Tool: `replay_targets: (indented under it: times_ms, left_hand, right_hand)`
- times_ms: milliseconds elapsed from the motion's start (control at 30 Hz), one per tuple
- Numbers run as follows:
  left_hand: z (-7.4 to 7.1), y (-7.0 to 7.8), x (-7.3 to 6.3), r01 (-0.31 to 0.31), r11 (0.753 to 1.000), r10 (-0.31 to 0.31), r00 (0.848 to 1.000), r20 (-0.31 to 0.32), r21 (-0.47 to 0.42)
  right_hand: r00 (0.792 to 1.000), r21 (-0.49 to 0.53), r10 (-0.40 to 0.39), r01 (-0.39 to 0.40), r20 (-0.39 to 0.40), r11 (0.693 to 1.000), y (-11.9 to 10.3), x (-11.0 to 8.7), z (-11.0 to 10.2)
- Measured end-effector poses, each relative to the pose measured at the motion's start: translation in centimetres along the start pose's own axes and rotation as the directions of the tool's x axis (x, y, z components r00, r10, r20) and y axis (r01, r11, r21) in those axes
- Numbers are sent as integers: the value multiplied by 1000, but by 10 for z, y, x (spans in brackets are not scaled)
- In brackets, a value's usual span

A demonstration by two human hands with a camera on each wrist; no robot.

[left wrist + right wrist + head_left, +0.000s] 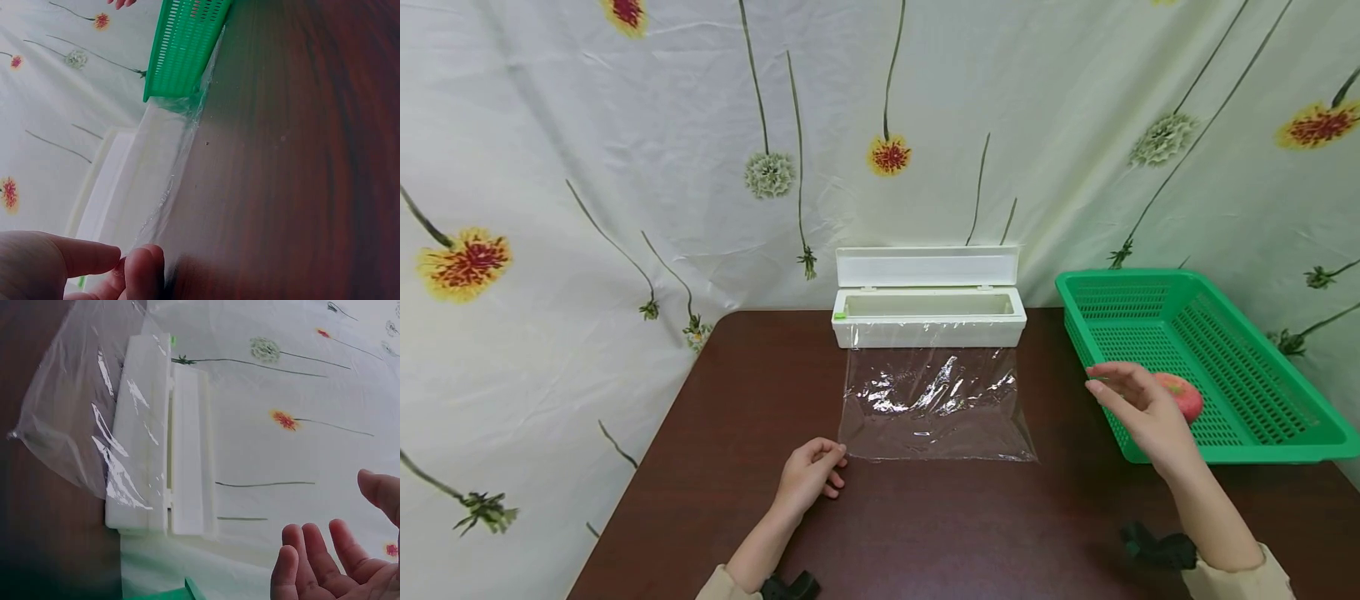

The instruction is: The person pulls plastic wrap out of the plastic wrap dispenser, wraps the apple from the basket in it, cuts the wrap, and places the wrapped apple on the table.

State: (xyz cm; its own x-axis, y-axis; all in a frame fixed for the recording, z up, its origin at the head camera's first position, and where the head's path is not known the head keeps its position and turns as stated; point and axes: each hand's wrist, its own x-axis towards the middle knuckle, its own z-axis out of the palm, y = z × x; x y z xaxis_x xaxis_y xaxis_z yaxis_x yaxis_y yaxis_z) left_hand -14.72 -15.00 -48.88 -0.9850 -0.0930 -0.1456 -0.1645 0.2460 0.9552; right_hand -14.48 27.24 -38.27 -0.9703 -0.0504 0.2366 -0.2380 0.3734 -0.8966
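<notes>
A sheet of cling film (932,425) runs from the white dispenser box (857,336) toward the front of the table. My left hand (807,479) pinches the film's near left corner between thumb and fingers, as the left wrist view also shows. To the right, my right hand (1142,412) hovers over the near left part of a green basket (1285,452). Its fingers are loosely bent with nothing between them. A red apple (1186,398) lies in the basket, partly hidden behind that hand. The box's lid (927,267) stands raised at the back.
The dark brown table (760,392) meets a flower-patterned cloth (685,125) hung behind and at the left. The box is at the table's back edge, left of the basket. Each wrist wears a black camera mount (1161,550).
</notes>
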Motion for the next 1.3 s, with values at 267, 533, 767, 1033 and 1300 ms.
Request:
replay_targets:
  times_ms: [267, 533, 767, 1033, 1300]
  left_hand:
    - [0, -1, 0, -6, 1000, 6, 1000, -3, -1]
    - [0, -1, 0, -6, 1000, 6, 1000, -6, 2]
    - [1, 0, 0, -2, 1000, 2, 1000, -9, 2]
    - [1, 0, 0, 0, 1000, 0, 1000, -11, 3]
    - [0, 0, 0, 3, 1000, -3, 1000, -9, 4]
  right_hand:
    - [1000, 19, -20, 20, -23, 1000, -2, 11, -23]
    - [996, 138, -68, 74, -50, 988, 7, 19, -46]
    - [994, 113, -78, 87, -77, 990, 19, 25, -61]
    - [994, 63, -80, 84, -69, 994, 46, 32, -81]
    - [998, -63, 14, -17, -57, 998, 69, 34, -100]
